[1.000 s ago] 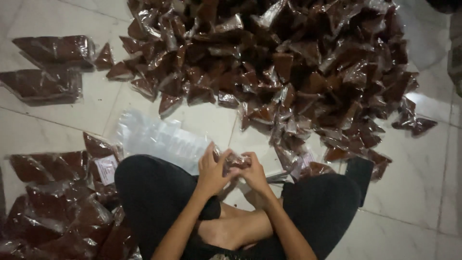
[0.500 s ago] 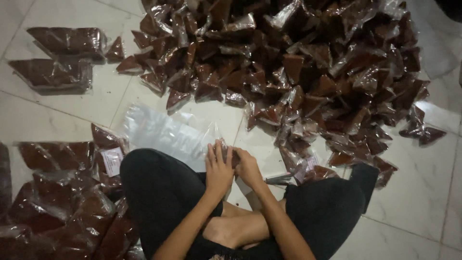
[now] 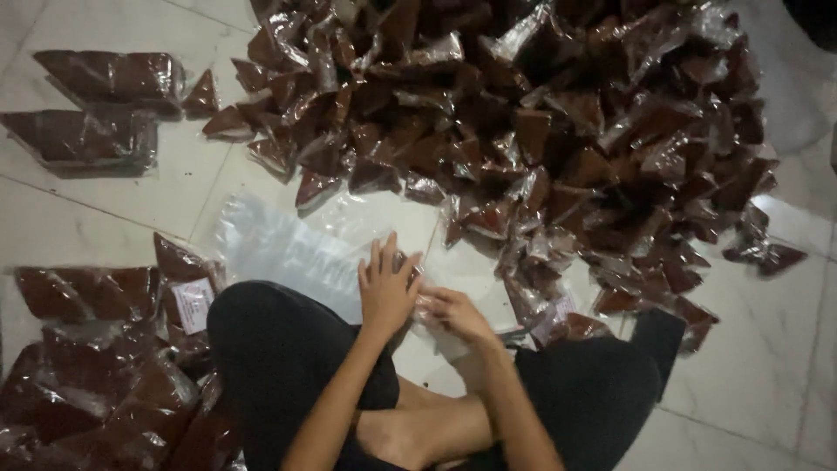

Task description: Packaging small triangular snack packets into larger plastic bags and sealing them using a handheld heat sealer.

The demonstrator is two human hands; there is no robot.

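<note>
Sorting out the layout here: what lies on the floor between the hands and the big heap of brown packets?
In the head view, a clear plastic bag lies flat on the tiled floor between the left hand and the heap.

packet heap beyond clear bags

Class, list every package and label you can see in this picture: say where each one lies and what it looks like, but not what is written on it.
Heap of small sachets: top centre to right, triangular, clear plastic, dark red-brown filling.
Filled large bags: top left, two flat rectangles, same dark contents.
Packed bags: bottom left, piled, dark red-brown.
White label: inside one bottom-left bag, small rectangle.
Empty clear bags: centre, flat, translucent, by the left hand.
</note>
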